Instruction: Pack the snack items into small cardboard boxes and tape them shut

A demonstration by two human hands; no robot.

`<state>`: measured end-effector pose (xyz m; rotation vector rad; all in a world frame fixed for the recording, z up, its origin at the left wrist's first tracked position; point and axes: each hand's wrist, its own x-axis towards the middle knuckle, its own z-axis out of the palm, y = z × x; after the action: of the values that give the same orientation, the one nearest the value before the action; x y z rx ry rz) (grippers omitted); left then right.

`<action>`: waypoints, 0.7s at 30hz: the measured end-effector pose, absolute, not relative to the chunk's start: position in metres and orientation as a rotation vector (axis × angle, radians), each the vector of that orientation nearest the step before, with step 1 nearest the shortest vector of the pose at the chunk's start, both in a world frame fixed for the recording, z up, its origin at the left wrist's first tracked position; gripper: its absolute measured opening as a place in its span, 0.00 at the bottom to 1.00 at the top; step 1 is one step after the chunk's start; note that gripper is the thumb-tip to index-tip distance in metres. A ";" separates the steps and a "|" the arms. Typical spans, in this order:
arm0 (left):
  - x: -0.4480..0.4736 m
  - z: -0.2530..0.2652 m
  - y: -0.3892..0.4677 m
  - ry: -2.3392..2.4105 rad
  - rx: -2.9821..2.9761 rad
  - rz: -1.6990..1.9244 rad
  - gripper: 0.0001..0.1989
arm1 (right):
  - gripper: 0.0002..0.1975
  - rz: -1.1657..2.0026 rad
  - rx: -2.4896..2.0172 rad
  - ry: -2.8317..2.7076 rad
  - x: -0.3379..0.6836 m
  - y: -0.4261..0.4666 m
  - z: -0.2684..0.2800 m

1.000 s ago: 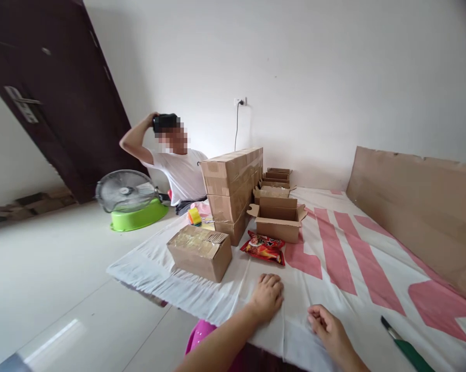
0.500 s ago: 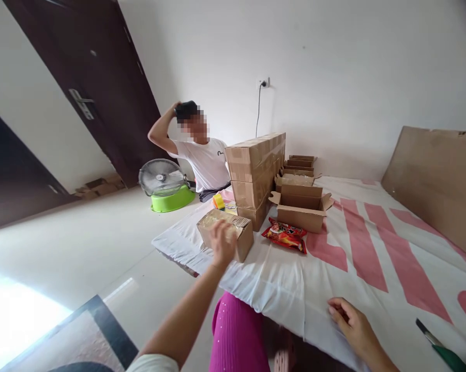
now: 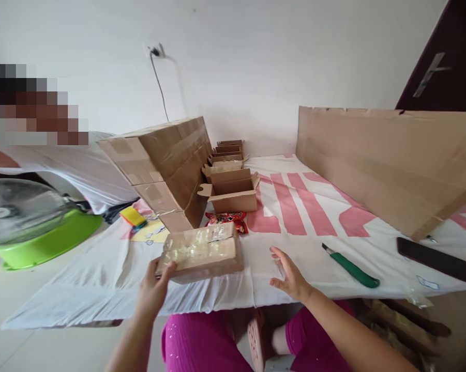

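Left hand (image 3: pixel 153 284) gripping a taped box (image 3: pixel 201 248) by the near edge of the tabletop (image 3: pixel 81 292)

By the left edge, a yellow object (image 3: pixel 132 216) is lying beside a stack of sealed boxes (image 3: pixel 170 165). The left hand is curling round the taped box's left end, thumb across its front face, presumably to steady it; whether its underside is resting flat is hard to tell. Behind it, a red packet (image 3: pixel 228 221) is lying before an open carton (image 3: pixel 236 199), seemingly placed within reach. Apart from the box's right end, the right hand (image 3: pixel 289 276) is holding nothing, thumb and fingers loosely spread. Farther right, a green cutter (image 3: pixel 355 269) is pointing its blade away from the near edge, arguably the safer way; a phone (image 3: pixel 436 261) is lying near that edge.
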<state>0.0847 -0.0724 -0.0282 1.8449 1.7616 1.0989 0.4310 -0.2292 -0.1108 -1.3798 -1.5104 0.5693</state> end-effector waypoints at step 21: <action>0.240 -0.130 -0.131 1.043 2.496 0.741 0.23 | 0.11 -0.272 -1.945 -1.067 0.541 -0.382 -0.101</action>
<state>0.2402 -0.1312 -0.1298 2.4962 1.0427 0.7409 0.5413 -0.3817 -0.1010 -1.9448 -1.0674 -0.2716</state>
